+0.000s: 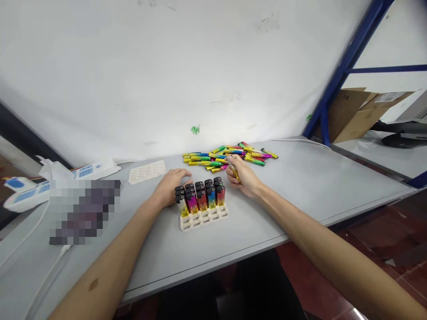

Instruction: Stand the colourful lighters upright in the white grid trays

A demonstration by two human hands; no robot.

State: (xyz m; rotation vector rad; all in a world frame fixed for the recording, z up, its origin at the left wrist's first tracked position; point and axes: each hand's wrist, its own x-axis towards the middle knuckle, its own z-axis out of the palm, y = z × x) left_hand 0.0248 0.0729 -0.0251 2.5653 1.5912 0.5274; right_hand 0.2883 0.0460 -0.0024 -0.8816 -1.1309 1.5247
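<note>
The right hand (242,174) grasps a shiny slim lighter (235,171) aslant in its fingers. The left hand (170,185) looks released, fingers loosely bent beside a white rack (205,218); whether it touches the upright black-topped lighters (202,202) standing there I cannot tell. The rack sits on the desk (251,231) between the two hands, on their near side; a multicoloured heap of lighters (255,161) lies just beyond the right hand

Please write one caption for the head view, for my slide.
Right hand holds a slim shiny piece near a colourful pile; left hand beside a partly filled rack of lighters.
</note>
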